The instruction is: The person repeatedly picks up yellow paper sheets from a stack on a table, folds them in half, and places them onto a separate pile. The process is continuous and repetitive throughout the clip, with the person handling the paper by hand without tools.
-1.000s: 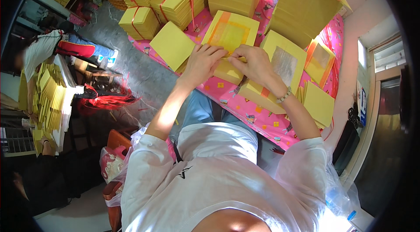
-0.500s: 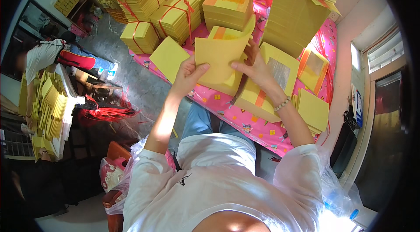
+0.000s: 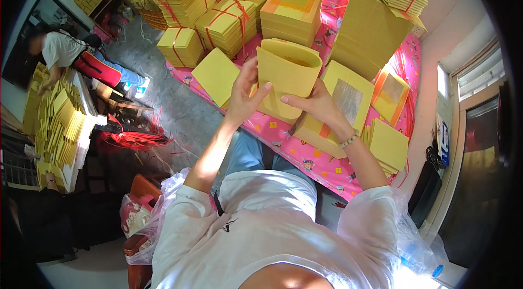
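Observation:
Between my two hands stands some yellow paper (image 3: 283, 84), curved so that an oval opening shows at its top. My left hand (image 3: 245, 93) grips its left side, thumb on the near face and fingers behind. On the lower right, my right hand (image 3: 318, 105) holds it the same way, a bead bracelet at the wrist. Whether it is one sheet or several layers I cannot tell. Left of it lies a flat yellow paper stack (image 3: 215, 76). A yellow block with a silver patch (image 3: 348, 95) sits beside my right hand.
Red-tied yellow bundles (image 3: 226, 22) and a block with an orange-framed top (image 3: 291, 14) stand behind on the pink patterned cover (image 3: 278, 134). A tall yellow stack (image 3: 368, 30) rises at right. Another person (image 3: 68, 52) bends over a paper-covered table (image 3: 81, 142) at left.
The yellow paper has gone from a bent sheet seen face-on to a curved shape with an open top. My left hand has moved slightly right and up its side. The other person's arm has shifted.

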{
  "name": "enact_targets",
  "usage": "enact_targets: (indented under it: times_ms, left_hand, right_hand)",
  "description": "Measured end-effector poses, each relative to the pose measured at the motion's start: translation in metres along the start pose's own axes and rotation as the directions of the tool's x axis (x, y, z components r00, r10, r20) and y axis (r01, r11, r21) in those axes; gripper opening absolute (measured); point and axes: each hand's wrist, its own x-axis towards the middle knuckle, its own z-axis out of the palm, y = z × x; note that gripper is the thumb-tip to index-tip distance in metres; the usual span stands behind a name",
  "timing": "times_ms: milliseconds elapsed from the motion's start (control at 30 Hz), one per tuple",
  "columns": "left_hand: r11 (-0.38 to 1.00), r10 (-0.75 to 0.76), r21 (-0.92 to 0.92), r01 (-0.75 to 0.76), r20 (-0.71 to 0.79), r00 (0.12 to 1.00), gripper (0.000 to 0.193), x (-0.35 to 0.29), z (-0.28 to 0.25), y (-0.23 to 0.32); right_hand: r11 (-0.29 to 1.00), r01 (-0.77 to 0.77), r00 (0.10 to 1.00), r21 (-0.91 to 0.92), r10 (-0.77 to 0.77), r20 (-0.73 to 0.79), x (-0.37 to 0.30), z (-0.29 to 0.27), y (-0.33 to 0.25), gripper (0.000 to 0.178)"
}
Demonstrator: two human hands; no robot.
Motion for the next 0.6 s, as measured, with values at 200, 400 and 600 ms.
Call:
enact_targets:
  times_ms: [200, 400, 600]
  left_hand:
    - [0.976, -0.157, -0.135, 0.170, 0.105, 0.982, 0.045, 0.003, 0.001, 0.009]
    - [0.925, -0.323, -0.159, 0.345, 0.152, 0.934, 0.037, 0.014, 0.007, 0.022]
    - [0.856, -0.456, -0.199, 0.478, 0.148, 0.878, 0.036, 0.019, 0.007, 0.023]
  right_hand:
    - [1.000, 0.029, 0.985, 0.011, -0.027, -0.168, -0.001, 0.007, -0.010, 0.046]
    - [0.995, -0.083, 0.971, 0.061, 0.094, -0.219, 0.003, 0.003, -0.011, 0.043]
    - [0.979, -0.100, 0.962, 0.177, 0.140, -0.233, 0.006, 0.000, -0.006, 0.043]
